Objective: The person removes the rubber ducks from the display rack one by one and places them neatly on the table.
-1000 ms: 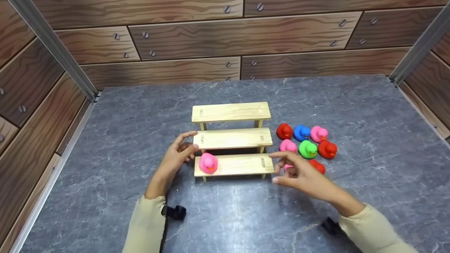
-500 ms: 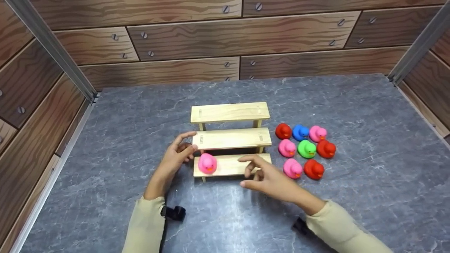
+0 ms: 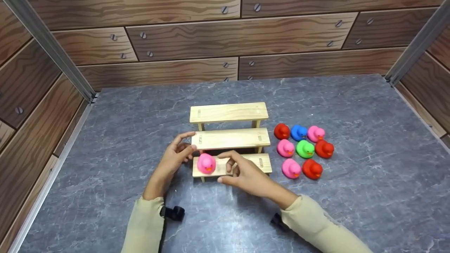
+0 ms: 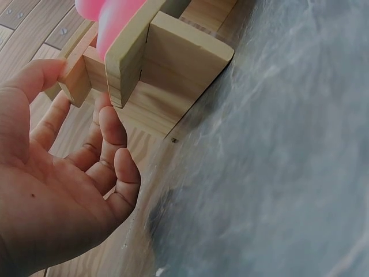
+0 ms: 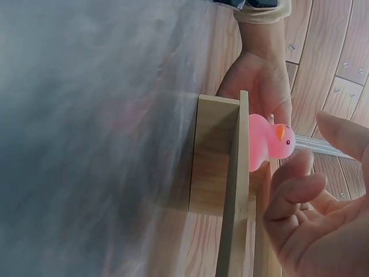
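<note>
A three-tier wooden stand (image 3: pixel 230 138) rises in steps on the marbled surface. On the left end of its lowest step sits a pink rubber duck (image 3: pixel 206 163), its orange beak facing forward. My left hand (image 3: pixel 173 154) holds the left end of the middle step, thumb at the front corner and index finger at the back one. Just right of the duck, my right hand (image 3: pixel 248 175) hovers over the lowest step, thumb and index finger spread apart and nothing between them. The right wrist view shows the duck (image 5: pixel 266 141) upright, a little away from these fingers.
Right of the stand, several rubber ducks stand in loose rows: pink (image 3: pixel 291 168), red (image 3: pixel 312 169), green (image 3: pixel 305 149) and blue (image 3: pixel 299 133). Wood-patterned panels (image 3: pixel 182 42) enclose the back and sides, with metal posts (image 3: pixel 52 49) at the corners.
My right hand has moved left from beside the duck rows, along the lowest step to near the pink duck, uncovering the front ducks. My left hand has stayed at the middle step.
</note>
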`<state>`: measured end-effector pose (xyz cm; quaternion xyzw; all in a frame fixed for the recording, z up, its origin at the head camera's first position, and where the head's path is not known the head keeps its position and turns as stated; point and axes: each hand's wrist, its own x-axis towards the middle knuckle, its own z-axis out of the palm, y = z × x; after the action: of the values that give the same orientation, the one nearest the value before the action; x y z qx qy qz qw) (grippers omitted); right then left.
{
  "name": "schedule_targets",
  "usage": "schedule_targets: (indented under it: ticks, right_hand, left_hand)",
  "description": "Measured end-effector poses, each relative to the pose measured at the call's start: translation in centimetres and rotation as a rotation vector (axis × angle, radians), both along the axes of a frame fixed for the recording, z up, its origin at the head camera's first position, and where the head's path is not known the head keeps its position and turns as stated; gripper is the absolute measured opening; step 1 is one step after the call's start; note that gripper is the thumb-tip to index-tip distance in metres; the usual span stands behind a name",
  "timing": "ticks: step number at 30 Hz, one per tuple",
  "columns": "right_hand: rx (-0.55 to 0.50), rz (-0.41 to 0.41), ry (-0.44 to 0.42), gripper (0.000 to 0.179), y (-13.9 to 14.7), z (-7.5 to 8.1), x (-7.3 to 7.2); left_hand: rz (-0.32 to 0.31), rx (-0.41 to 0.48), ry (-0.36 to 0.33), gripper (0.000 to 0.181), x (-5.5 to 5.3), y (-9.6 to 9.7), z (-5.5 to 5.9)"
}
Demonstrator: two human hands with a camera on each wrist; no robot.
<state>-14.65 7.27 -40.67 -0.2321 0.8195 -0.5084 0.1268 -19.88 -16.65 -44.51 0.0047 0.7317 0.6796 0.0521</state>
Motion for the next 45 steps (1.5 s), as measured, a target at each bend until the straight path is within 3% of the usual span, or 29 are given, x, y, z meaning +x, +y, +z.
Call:
schedule_targets:
  ticks: [20,30,45]
  right_hand:
    - [0.006,-0.035,0.045,0.053,-2.6,-0.4,-0.9]
    - [-0.012,-0.011,0.055,0.053,-3.2,-0.6,-1.5]
    - [0.124,-0.007,0.07,0.049,-3.4,-0.6,-2.0]
  left_hand:
    - [-0.015,-0.02,0.007,0.044,0.0,0.0,0.1]
    - [-0.006,-0.022,0.006,0.044,0.0,0.0,0.1]
    - [-0.01,-0.017,0.008,0.044,0.0,0.0,0.1]
